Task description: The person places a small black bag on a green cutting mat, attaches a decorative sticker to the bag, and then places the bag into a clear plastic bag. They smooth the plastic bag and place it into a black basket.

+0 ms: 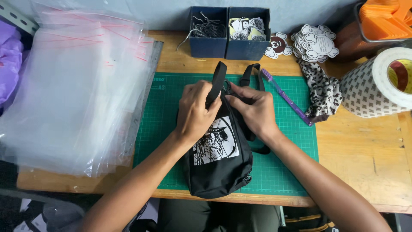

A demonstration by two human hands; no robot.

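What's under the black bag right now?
The black bag lies on the green cutting mat, which rests on the wooden table. Anything directly beneath the bag is covered and cannot be seen.

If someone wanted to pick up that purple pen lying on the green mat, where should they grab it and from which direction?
Probably the middle of the purple pen's barrel, pinched across its width from above. It lies flat and slanted on the green cutting mat, its lower end reaching the spotted cloth and the right hand close on its other side, so coming straight down looks least obstructed.
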